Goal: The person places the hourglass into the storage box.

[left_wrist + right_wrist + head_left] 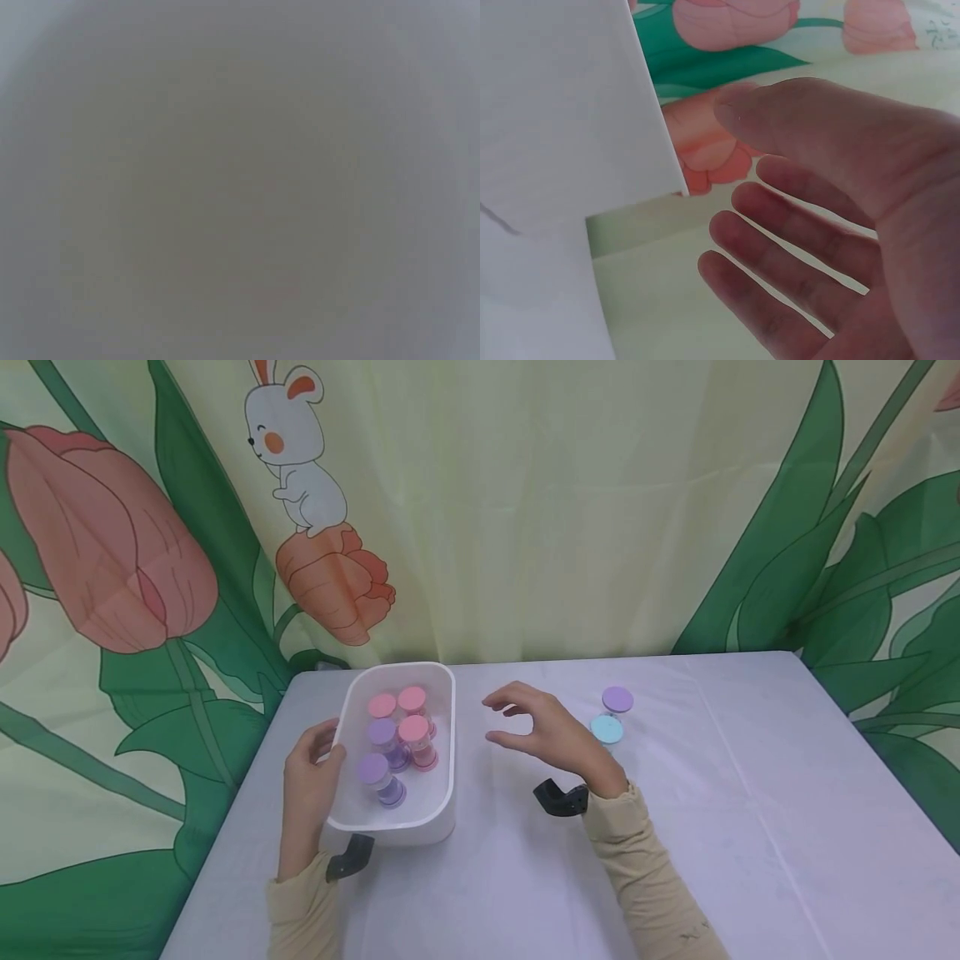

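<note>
A white plastic bin [442,810] stands left of the middle of the table. Inside are several small sand timers with round flat caps: pink ones, such as the pink sand timer [414,728], and purple ones, such as the purple sand timer [372,768]. My left hand [309,781] rests against the bin's left side, its thumb at the rim. Between the bin and two other timers, my right hand [551,731] hovers with nothing in it; the thumb and fingers are spread apart, as the right wrist view shows of the right hand [817,225] beside the bin wall [570,97].
A purple sand timer [617,699] and a light blue sand timer [606,729] stand right of the right hand, the blue one partly behind the wrist. A printed curtain [525,527] hangs behind the white-covered table [750,827]. The left wrist view is a grey blur.
</note>
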{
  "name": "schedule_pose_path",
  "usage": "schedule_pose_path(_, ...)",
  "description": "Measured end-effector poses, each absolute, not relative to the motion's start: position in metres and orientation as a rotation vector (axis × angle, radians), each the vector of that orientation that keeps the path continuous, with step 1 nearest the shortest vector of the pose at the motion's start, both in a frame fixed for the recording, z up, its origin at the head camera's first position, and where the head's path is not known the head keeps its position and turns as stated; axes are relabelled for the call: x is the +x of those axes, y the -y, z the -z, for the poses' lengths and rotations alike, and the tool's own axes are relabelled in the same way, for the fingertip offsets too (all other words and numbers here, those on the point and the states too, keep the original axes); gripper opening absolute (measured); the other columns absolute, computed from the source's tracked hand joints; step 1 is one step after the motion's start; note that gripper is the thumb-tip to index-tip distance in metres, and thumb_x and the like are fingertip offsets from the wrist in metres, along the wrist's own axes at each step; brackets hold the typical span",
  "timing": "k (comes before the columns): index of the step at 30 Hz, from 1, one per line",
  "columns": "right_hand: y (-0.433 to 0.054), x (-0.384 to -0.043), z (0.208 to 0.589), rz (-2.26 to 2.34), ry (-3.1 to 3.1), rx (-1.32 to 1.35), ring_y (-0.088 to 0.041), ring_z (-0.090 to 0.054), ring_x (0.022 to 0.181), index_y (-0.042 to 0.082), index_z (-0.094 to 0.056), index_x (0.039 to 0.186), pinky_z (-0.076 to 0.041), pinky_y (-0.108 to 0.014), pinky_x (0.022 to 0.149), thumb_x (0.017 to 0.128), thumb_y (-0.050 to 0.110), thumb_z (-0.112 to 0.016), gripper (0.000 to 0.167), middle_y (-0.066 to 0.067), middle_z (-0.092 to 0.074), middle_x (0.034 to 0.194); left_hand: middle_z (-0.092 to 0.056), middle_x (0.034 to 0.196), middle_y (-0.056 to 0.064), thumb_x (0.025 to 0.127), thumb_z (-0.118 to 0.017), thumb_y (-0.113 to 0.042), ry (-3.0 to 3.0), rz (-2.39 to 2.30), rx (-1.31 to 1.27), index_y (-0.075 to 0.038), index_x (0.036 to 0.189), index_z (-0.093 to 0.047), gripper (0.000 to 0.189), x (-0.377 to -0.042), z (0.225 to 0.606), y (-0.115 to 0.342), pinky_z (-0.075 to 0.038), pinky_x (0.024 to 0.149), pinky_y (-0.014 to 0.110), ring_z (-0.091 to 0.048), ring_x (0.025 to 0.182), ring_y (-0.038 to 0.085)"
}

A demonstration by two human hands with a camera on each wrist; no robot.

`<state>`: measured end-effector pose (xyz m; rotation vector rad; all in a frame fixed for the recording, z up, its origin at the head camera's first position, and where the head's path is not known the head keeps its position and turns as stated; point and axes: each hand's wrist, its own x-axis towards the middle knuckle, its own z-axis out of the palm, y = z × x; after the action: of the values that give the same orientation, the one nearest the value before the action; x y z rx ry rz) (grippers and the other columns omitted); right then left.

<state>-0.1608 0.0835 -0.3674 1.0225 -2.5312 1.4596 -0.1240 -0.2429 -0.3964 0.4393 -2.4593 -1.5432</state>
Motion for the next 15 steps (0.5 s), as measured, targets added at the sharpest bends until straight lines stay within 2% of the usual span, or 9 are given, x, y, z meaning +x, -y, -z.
schedule_pose_path(15, -0.121, -0.155, 0.370, -1.524, 2.500, 0.877, -0.014, -0.059, 0.111, 0.011, -0.065, 0.117, -0.051, -0.032, 0.100, 0.085, 0.011, -0.077, 0.035, 0.003, -0.064, 0.117, -0.057, 0.138, 0.014, 0.097, -0.050, -0.013, 2.451, 1.552, 0.450, -0.012, 0.140, -0.054, 0.043, -0.124, 0.397, 0.242, -0.045, 0.106, 0.054, -0.054, 0.128, 0.031)
